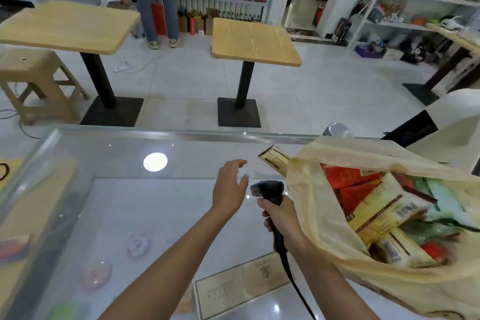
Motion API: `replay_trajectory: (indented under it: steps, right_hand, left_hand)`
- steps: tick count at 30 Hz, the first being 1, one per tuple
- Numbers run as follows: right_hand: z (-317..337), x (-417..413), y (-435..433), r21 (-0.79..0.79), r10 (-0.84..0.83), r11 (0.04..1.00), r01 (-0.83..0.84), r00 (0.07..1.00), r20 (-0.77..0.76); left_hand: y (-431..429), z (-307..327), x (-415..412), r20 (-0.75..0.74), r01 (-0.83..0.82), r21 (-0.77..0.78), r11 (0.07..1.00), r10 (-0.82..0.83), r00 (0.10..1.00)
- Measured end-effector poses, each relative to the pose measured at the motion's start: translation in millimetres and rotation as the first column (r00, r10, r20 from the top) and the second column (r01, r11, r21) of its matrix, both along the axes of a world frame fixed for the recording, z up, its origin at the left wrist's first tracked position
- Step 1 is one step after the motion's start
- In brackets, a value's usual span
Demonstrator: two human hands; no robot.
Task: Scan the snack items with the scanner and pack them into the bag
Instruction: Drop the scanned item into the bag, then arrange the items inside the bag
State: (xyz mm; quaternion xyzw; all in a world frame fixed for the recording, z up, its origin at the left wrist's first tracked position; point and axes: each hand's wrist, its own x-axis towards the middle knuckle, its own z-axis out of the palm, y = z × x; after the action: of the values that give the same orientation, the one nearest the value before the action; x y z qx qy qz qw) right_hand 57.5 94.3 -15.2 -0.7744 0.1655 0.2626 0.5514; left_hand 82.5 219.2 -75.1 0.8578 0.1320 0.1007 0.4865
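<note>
My right hand (279,218) grips the handle of a black barcode scanner (267,189), whose head points left over the glass counter (155,202). My left hand (230,184) hovers open just left of the scanner head, fingers relaxed and holding nothing. A beige plastic bag (311,202) lies open at the right, filled with several snack packets (384,213) in red, cream and green. One cream packet (274,158) lies on the glass just behind the bag's rim.
The scanner's black cable (298,286) runs down toward me. A printed sheet (241,286) lies under the glass. Beyond the counter stand two wooden tables (254,41), a stool (33,80), stocked shelves and a person's legs (155,0).
</note>
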Motion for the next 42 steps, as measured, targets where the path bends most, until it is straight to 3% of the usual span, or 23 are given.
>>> replay_trajectory:
  steps: [5,10,20,25,28,30,33,35,36,38,40,42]
  right_hand:
    - [-10,11,-4,0.019,-0.077,0.997,0.077,0.997,-0.017]
    - [-15,7,-8,0.018,-0.095,0.995,0.095,0.995,-0.020]
    - [-15,-19,-26,0.071,-0.093,0.993,0.099,0.992,-0.088]
    - [-5,-46,-44,0.116,-0.105,0.986,0.116,0.990,-0.095]
    - [4,-58,-52,0.147,-0.074,0.985,0.085,0.994,-0.077]
    - [8,-66,-58,0.145,-0.055,0.988,0.060,0.998,-0.043]
    - [13,-76,-68,0.148,-0.018,0.989,0.017,1.000,0.007]
    - [16,-81,-74,0.157,0.009,0.987,-0.013,0.999,0.031]
    - [17,-83,-76,0.163,0.018,0.986,-0.025,0.999,0.040]
    - [18,-87,-80,0.172,0.034,0.984,-0.043,0.998,0.060]
    - [19,-90,-84,0.175,0.051,0.983,-0.064,0.996,0.076]
    - [20,-93,-87,0.175,0.071,0.981,-0.085,0.994,0.087]
  left_hand:
    - [-6,9,49,0.019,0.274,0.210,0.939,-0.284,0.959]
    - [-19,-2,86,-0.156,0.507,0.489,0.710,-0.500,0.852]
    - [-2,16,51,-0.165,0.306,0.697,0.648,-0.270,0.948]
    - [16,32,-14,-0.316,0.293,0.698,0.653,-0.086,0.945]
    - [22,47,-55,-0.490,0.381,0.646,0.661,-0.025,0.872]
    - [26,62,-81,-0.607,0.450,0.534,0.716,-0.045,0.793]
    - [35,85,-111,-0.727,0.479,0.090,0.873,-0.272,0.631]
    - [39,90,-123,-0.717,0.417,-0.137,0.898,-0.381,0.584]
    - [41,88,-127,-0.733,0.410,-0.104,0.906,-0.349,0.585]
    - [40,77,-132,-0.740,0.430,0.289,0.855,-0.086,0.667]
    - [26,65,-140,-0.462,0.214,0.702,0.680,0.205,0.863]
    - [-3,61,-150,-0.170,-0.036,0.719,0.695,0.226,0.959]
